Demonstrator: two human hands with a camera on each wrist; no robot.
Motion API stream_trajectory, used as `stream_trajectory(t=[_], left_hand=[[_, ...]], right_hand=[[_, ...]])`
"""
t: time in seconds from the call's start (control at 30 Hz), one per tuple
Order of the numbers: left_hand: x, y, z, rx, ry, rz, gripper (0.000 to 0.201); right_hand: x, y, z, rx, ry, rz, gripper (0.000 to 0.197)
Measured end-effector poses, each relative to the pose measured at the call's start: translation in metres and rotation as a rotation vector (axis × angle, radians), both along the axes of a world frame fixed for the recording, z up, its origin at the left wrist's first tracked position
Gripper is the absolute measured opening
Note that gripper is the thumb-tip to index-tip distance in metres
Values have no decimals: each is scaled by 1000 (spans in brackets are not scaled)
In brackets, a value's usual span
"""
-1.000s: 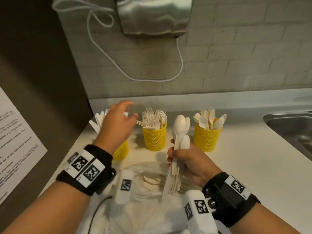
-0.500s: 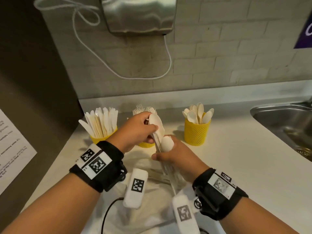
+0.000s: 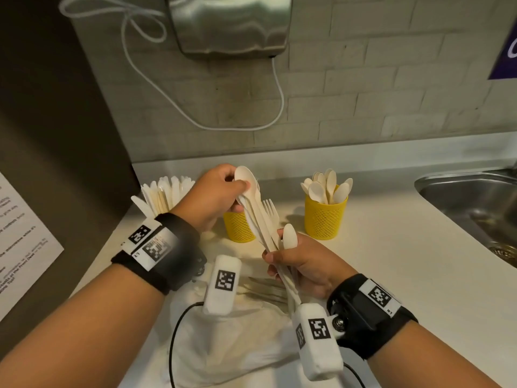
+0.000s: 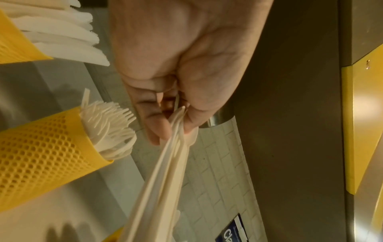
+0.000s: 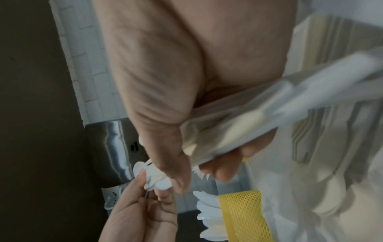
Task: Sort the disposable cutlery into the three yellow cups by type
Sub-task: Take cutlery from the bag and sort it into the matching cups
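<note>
I see my right hand [image 3: 300,264], at centre frame in the head view, wrapped around the handles of a mixed bundle of cutlery [image 3: 265,228], fingers curled tight on it. My left hand [image 3: 215,197], just up and to the left, pinches the spoons [image 3: 246,177] at the top of that bundle between thumb and fingertips; in the left wrist view the pinch sits on the spoon necks. A fork [image 3: 270,208] stands out of the bundle beside them. Behind the hands, three yellow cups line the white counter [image 3: 391,261]: the knife cup [image 3: 156,191] at left centre, largely hidden by my left wrist, the fork cup [image 3: 237,226] in the middle, partly hidden by my left hand, and the spoon cup [image 3: 324,217] to the right of centre. More cutlery lies on a white plastic bag [image 3: 237,345] under my wrists. A steel sink [image 3: 470,203] sits at the right edge, and a metal hand dryer [image 3: 229,23] hangs at the top.
</note>
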State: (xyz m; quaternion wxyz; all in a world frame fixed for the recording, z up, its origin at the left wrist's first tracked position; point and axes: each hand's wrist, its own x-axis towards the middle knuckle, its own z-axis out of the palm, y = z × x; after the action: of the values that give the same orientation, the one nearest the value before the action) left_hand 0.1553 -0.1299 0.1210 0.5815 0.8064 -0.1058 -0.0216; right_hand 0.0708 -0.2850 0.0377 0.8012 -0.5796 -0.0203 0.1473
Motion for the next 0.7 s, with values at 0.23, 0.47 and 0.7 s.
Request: stream_trajectory(t=[0.23,0.47,0.7], left_hand=[[9,10,10,82,-142,64,8],[19,25,23,0,-143,152,4],[24,41,31,-83,-162,130,13]], right_hand=[[-4,-3,-4,40,13,-29,31],[-5,-6,-8,46,30,-96,23],[-4,-8,-11,73,10,-91,20]])
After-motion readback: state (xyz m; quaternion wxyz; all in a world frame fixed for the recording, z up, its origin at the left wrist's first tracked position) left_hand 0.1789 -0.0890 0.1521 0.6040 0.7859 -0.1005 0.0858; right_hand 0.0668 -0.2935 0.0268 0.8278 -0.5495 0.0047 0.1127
